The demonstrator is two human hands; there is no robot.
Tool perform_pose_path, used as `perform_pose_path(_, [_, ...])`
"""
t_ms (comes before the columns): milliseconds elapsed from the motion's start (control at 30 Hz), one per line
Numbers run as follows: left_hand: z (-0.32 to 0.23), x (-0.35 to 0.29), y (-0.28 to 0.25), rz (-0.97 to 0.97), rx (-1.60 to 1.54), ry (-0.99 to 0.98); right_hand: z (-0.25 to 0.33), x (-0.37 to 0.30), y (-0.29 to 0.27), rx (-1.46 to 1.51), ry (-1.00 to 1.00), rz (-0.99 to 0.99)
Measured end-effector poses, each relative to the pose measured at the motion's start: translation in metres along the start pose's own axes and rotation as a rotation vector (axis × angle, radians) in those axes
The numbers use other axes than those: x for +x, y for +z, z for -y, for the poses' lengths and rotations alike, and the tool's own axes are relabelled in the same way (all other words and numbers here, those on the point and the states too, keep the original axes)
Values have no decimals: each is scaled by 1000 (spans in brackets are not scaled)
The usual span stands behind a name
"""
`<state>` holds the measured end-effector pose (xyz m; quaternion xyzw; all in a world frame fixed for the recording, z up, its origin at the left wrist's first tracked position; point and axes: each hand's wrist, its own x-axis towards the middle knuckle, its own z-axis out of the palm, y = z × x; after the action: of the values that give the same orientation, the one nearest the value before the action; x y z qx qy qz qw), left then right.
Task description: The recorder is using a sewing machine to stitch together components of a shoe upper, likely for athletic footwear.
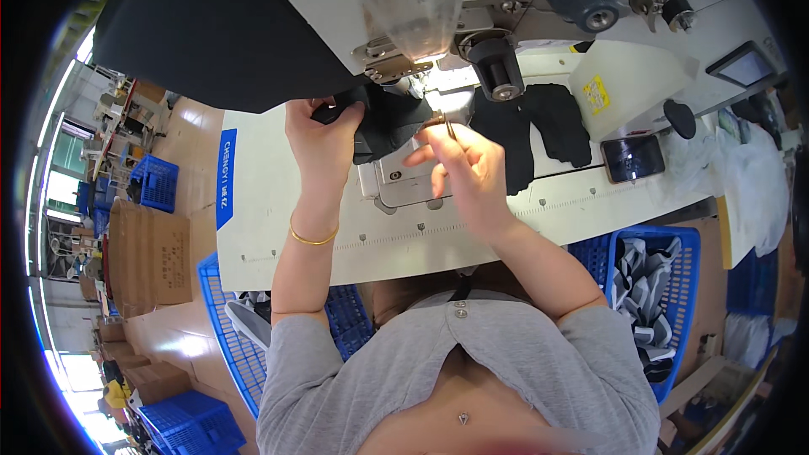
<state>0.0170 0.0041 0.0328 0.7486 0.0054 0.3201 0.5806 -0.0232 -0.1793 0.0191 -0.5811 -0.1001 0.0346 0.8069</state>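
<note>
Left hand (323, 136) grips black fabric piece (383, 122) under the white sewing machine head (396, 8). Right hand (462, 160) pinches small metal snips (445, 125) beside it. Risk: nicking fabric or fingers if cloth shifts

Inventory by kind:
- Hands: 2, the left hand (323, 136) and the right hand (465, 167), both at the black fabric piece (389, 122), 1 under the sewing machine (421, 0).
- Gold bangle (313, 238): 1.
- Further black fabric pieces (539, 131) on the worktop (278, 202): 2.
- Phone (634, 157): 1.
- Blue baskets beside the knees: 2, the left one (232, 329) and the right one (666, 286).
- Cardboard box (152, 261): 1.
- Blue crates on the floor, far left: at least 2 (156, 183) (190, 425).
</note>
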Motion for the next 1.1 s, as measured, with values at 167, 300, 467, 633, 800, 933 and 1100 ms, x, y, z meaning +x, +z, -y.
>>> perform_pose_path(167, [-22,-10,-4,-8,260,178,6,14,-2,-235,-61,-18])
perform_pose_path(300, [-20,-28,-13,35,294,242,-6,10,-5,-79,7,-2])
perform_pose_path(467, [-9,-65,-13,35,383,438,-6,-3,-3,-198,-165,10])
perform_pose_path(633, [-6,-92,-20,82,361,375,-10,-4,3,-628,-446,67])
perform_pose_path(800, [-55,-52,-39,-90,848,645,-22,-6,-15,-549,-421,113])
perform_pose_path(933, [-58,-20,-57,289,471,298,-20,-8,-19,-503,-436,156])
perform_pose_path(1100, [-45,-10,-49,500,521,304,-20,-9,-18,-472,-326,175])
